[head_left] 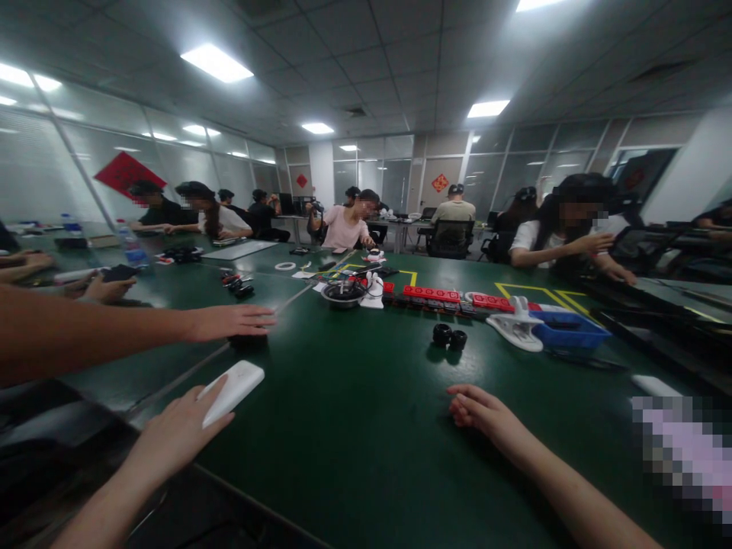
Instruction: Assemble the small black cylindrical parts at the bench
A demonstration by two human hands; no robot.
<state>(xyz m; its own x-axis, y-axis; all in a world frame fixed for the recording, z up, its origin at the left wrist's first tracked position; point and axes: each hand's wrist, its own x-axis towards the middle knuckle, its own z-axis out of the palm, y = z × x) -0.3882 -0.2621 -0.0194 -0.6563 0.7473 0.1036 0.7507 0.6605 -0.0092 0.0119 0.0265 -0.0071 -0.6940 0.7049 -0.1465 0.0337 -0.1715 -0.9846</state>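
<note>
While the left hand (177, 431) is gripping a white block (243, 385) between thumb and fingers at the near left of the green table (343, 435), another person's hand (234, 322) is reaching in from the left just beyond it, lying palm down over a dark object (248, 341) and blocking most of it from sight. The left forearm is slanting up from the bottom edge, back of the hand upward. The right hand (474, 408) is hovering over or resting on the table, fingers loosely curling; whether it is fully closed I cannot tell. Two black rolls (449, 336) are standing beyond it. Farther out, a white clamp (518, 328) is sitting beside a blue tray (572, 329), and red blocks (431, 296) are stretching in a row toward a dark bowl (341, 296).
</note>
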